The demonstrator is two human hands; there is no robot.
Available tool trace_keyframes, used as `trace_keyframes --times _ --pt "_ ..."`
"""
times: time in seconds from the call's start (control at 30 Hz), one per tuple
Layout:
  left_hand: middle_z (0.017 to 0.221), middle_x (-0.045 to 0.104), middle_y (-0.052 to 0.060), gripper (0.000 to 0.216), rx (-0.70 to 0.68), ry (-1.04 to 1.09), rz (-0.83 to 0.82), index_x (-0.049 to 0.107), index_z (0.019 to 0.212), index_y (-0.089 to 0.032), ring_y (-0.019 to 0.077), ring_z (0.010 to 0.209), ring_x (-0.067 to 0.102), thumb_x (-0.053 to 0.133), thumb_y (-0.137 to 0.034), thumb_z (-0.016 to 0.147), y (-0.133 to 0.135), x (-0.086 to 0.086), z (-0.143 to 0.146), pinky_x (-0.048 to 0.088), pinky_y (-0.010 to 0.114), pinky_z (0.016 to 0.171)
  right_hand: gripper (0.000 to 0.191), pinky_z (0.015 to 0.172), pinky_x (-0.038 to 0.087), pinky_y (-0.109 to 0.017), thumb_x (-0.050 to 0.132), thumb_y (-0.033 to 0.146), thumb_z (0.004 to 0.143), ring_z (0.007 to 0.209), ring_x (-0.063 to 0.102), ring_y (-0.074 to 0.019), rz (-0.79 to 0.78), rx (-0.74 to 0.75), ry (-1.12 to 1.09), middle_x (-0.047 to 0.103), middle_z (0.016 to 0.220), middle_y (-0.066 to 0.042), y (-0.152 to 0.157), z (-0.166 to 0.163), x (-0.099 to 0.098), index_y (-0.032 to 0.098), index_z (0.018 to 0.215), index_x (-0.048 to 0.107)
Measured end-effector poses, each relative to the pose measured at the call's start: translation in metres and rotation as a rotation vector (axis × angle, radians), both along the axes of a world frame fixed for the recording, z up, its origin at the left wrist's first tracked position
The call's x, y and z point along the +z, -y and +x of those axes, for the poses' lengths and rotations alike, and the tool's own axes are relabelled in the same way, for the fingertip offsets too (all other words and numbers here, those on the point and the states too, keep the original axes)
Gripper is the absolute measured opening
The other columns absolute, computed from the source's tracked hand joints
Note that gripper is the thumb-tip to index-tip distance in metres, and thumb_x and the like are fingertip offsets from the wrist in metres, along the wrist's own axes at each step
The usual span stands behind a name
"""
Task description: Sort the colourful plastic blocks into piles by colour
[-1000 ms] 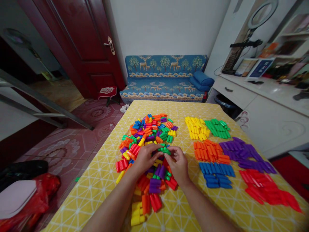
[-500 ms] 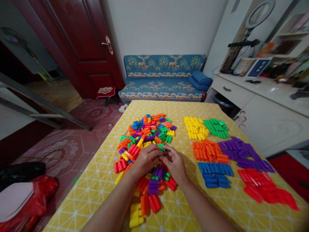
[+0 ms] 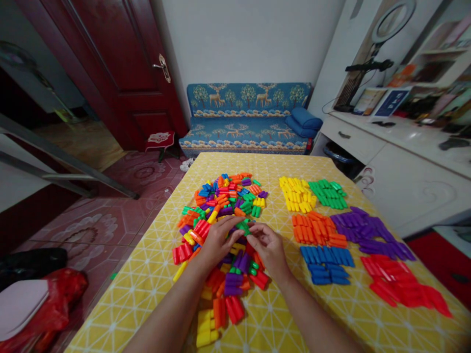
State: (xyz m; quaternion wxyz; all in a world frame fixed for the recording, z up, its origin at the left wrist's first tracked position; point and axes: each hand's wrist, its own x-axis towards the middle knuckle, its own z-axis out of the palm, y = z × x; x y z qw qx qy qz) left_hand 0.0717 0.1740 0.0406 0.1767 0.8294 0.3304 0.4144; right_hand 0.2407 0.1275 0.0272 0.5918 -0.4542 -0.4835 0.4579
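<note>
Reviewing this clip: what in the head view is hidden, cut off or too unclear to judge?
- Green pieces between left hand and right hand: fingers cover them, so count and grip are unclear.
- Mixed pile: the part under both hands is hidden.
- Red group: blurred near the right edge; pieces cannot be counted.
- Desk items: blurred, too small to identify.

My left hand and right hand cover pieces of the mixed pile; table's near edge cut off at frame bottom; shelf items top right blurred.

Table (yellow-patterned cloth) — mixed blocks, sorted colour piles.
</note>
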Motion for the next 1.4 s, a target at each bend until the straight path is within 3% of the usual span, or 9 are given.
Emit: trace_keyframes --times 0.27,0.5,0.6,0.73,0.8,0.9,1.07,1.2,1.4 --pt "0.123 0.067 0.009 0.036 -0.195 0.001 -0.042 0.056 0.131 -0.024 0.0191 0.114 0.063 0.049 -0.021 0.096 0.003 0.001 -0.003 0.053 0.035 0.096 0.020 0.075 0.051 -0.031 0.072 0.030 0.074 0.081 0.063 -0.0178 0.046 -0.020 0.375 0.066 0.086 -0.002 -0.001 0.010 0.005 0.020 0.088 0.062" --pt "0.119 0.068 0.009 0.032 -0.033 0.042 -0.044 0.061 0.125 -0.021 0.0212 0.113 0.063 0.049 -0.024 0.096 0.001 0.007 -0.008 0.052 0.036 0.096 0.018 0.069 0.051 -0.030 0.065 0.036 0.077 0.077 0.064 -0.0179 0.085 -0.282 0.548 0.068 0.081 -0.004 -0.037 0.103 0.038 0.020 0.083 0.060" --pt "0.114 0.070 0.009 0.029 0.014 0.048 -0.040 0.063 0.121 -0.020 0.0198 0.105 0.066 0.048 -0.024 0.096 0.000 0.005 -0.006 0.054 0.033 0.090 0.018 0.065 0.050 -0.029 0.064 0.034 0.077 0.078 0.064 -0.0182 0.053 -0.258 0.675 0.069 0.085 -0.005 -0.043 0.124 0.046 0.020 0.087 0.064" --pt "0.110 0.071 0.008 0.027 0.057 0.049 -0.048 0.064 0.118 -0.020 0.0190 0.101 0.066 0.049 -0.024 0.096 -0.001 0.003 -0.004 0.055 0.032 0.087 0.017 0.064 0.050 -0.027 0.066 0.026 0.076 0.071 0.063 -0.0154 0.051 0.106 0.760 0.070 0.088 -0.001 -0.012 0.087 0.038 0.024 0.092 0.069" --pt "0.109 0.071 0.008 0.025 0.070 0.050 -0.059 0.065 0.115 -0.020 0.0190 0.101 0.067 0.050 -0.024 0.095 -0.002 0.001 -0.004 0.055 0.032 0.087 0.030 0.067 0.050 -0.027 0.070 0.019 0.072 0.074 0.064 -0.0158 0.066 0.226 0.844 0.069 0.096 -0.001 0.011 0.058 0.029 0.028 0.100 0.070" --pt "0.107 0.072 0.008 0.024 0.074 0.044 -0.067 0.067 0.112 -0.020 0.0197 0.099 0.067 0.051 -0.025 0.095 -0.003 -0.001 -0.003 0.055 0.033 0.086 0.051 0.072 0.049 -0.028 0.068 0.008 0.069 0.086 0.064 -0.0185 0.099 0.259 1.003 0.066 0.106 -0.002 0.035 0.028 0.020 0.034 0.113 0.067" --pt "0.105 0.073 0.008 0.024 0.052 -0.012 -0.069 0.068 0.111 -0.021 0.0204 0.099 0.068 0.051 -0.026 0.095 -0.004 -0.003 -0.004 0.056 0.033 0.085 0.029 0.078 0.049 -0.030 0.064 0.013 0.077 0.091 0.065 -0.0203 0.107 0.278 1.005 0.070 0.096 -0.001 0.037 0.024 0.018 0.031 0.099 0.069" --pt "0.105 0.072 0.008 0.025 0.038 -0.012 -0.048 0.068 0.112 -0.021 0.0203 0.098 0.068 0.050 -0.027 0.095 -0.005 -0.004 -0.005 0.056 0.033 0.085 0.033 0.075 0.053 -0.033 0.064 0.028 0.080 0.086 0.067 -0.0207 0.040 0.051 0.794 0.072 0.100 -0.003 -0.003 0.076 0.022 0.028 0.113 0.063" --pt "0.104 0.072 0.009 0.024 0.046 -0.021 -0.052 0.068 0.111 -0.020 0.0200 0.097 0.068 0.051 -0.026 0.095 -0.005 -0.002 -0.004 0.056 0.033 0.084 0.034 0.061 0.051 -0.036 0.061 0.042 0.077 0.067 0.066 -0.0235 -0.033 -0.566 0.875 0.070 0.079 -0.011 -0.091 0.244 0.013 0.015 0.096 0.068"
